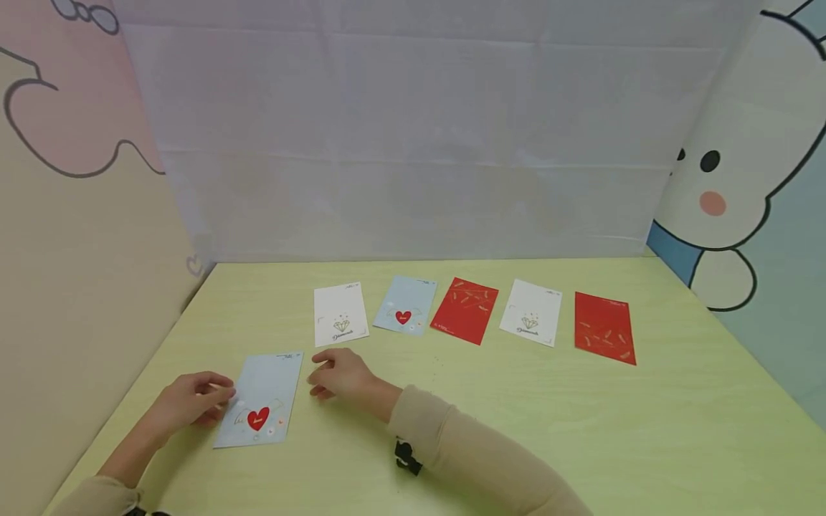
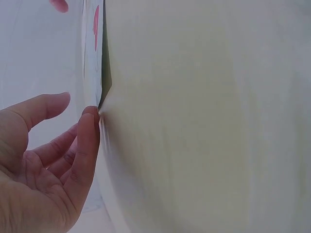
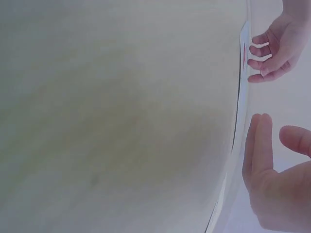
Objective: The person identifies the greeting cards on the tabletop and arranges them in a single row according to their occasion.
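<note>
A light blue card [image 1: 267, 387] with a red winged heart lies flat on the table in front of me. At its left edge is my left hand [image 1: 193, 401], the fingers bent loosely and the tips at the edge. In the left wrist view the left thumb [image 2: 53, 104] stands apart from the fingers, and a fingertip meets the card [image 2: 95, 58]. My right hand [image 1: 345, 374] hovers just off the card's upper right side, holding nothing. Its fingers look fairly straight in the right wrist view, the thumb [image 3: 296, 138] spread away from them.
Along the far side runs a row of cards: a white diamond card [image 1: 342, 308], a blue heart card [image 1: 404, 304], a red card [image 1: 466, 315], another white diamond card [image 1: 532, 315] and another red card [image 1: 603, 330]. A white cloth [image 1: 419, 143] hangs behind the pale green table [image 1: 516, 430].
</note>
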A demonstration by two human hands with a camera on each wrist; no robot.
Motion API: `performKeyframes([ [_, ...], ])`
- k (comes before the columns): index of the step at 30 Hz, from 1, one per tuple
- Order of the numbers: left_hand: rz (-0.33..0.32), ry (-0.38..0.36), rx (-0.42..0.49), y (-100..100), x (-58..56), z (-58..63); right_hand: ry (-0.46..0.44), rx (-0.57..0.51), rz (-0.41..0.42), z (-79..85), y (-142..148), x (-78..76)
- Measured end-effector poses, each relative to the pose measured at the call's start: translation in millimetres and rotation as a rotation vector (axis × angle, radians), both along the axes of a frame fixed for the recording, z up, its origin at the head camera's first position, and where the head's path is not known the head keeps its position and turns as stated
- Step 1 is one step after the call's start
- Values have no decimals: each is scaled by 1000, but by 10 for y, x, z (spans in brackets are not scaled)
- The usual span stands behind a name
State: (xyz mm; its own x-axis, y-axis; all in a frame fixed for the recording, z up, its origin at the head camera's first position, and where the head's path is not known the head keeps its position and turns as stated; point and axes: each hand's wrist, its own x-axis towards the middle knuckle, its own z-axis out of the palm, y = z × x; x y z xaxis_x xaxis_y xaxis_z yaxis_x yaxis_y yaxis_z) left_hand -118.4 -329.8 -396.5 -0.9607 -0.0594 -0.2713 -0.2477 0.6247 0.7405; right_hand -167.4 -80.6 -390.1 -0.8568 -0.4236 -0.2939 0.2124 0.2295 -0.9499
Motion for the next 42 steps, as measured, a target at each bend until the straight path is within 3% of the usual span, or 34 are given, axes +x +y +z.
performKeyframes([
  [6,-2,33,-33,42,-3,45,54,-17,-27,4,157,-141],
  [13,33,238,-99,136,-42,90,75,-19,-50,26,366,-251],
  [17,31,309,-97,213,-78,97,57,-52,-73,50,480,-286],
  [26,-33,345,-57,507,-151,155,47,-40,-109,58,785,-408],
  [36,-96,280,21,877,-267,198,0,-8,-171,52,1123,-513],
  [42,-142,290,43,1035,-352,159,-10,1,-205,54,1270,-565],
])
